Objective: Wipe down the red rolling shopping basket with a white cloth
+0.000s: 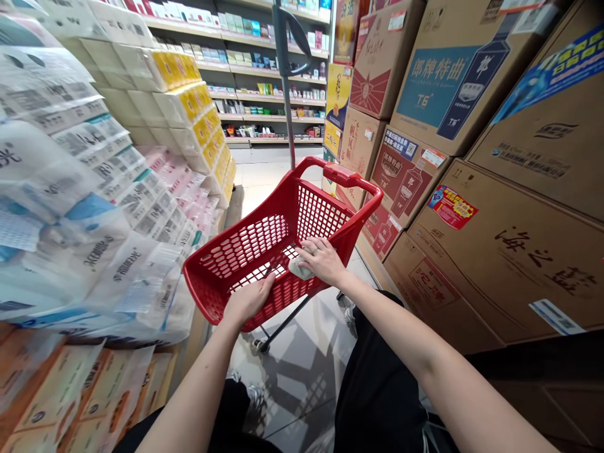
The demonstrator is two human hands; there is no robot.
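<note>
Inside the red plastic shopping basket [207, 267]: a pale crumpled packet [301, 269] is lying on the mesh floor, roughly mid-basket.
Right hand [321, 260]: fingers [306, 247] are curled down onto the packet; gripped or just touched, can't be told.
Left hand [248, 301]: laid flat over the mesh, fingers together, nothing held.
Left side: toilet-roll packs [56, 207] are stacked high.
Right side: cardboard cartons [500, 270] are piled up.
Far end: store shelves [278, 94] are lined with goods.

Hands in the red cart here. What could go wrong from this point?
The wheeled red basket cart sits close to the stacked tissue packs, so a swing left could knock them. The white packet under the right hand might slip on the open mesh floor. The tall stacked cartons also crowd the right side.
</note>
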